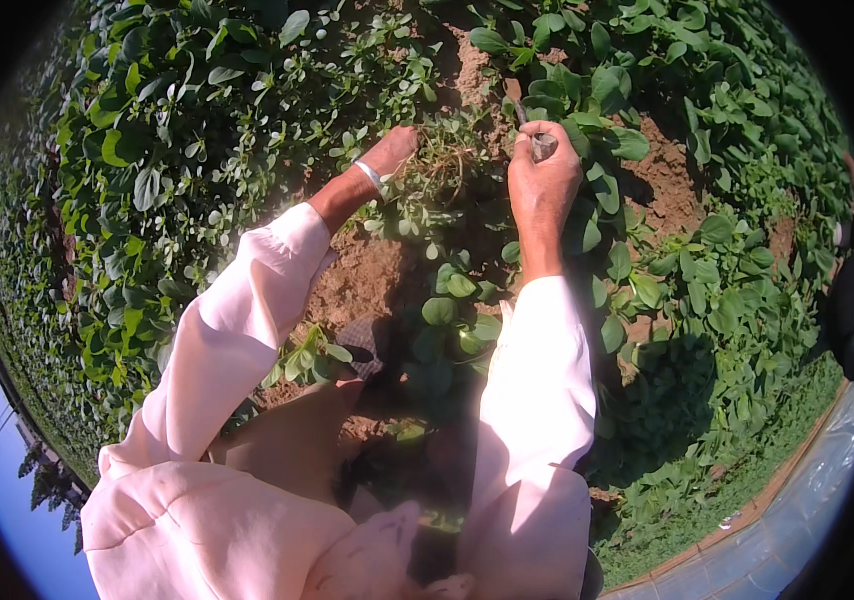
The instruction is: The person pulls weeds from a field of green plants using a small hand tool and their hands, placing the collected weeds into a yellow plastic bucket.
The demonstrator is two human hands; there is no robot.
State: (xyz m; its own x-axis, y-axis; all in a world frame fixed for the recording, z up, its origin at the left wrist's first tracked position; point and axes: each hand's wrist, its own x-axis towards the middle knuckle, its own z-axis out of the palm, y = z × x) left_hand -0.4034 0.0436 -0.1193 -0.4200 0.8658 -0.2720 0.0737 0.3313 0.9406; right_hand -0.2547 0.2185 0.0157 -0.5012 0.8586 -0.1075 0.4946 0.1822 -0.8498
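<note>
My left hand (394, 151), with a pale bangle at the wrist, is closed on a clump of small-leaved weeds (444, 168). Thin pale stems or roots show in the clump. To its right, my right hand (545, 178) is wrapped round the handle of a small weeding tool (514, 92). A narrow, rusty-brown blade points away from me, and the grey handle end shows at the top of the fist. Broad-leaved green plants (607, 95) stand close by on the right. My left fingers are mostly hidden behind the hand and leaves.
Dense low greenery (177, 150) covers the left side. Bare brown soil (357, 275) shows between the plants near my left forearm, with more soil (662, 175) at the right. A plastic sheet (797, 520) edges the plot at the lower right. Part of another person (852, 290) shows at the right rim.
</note>
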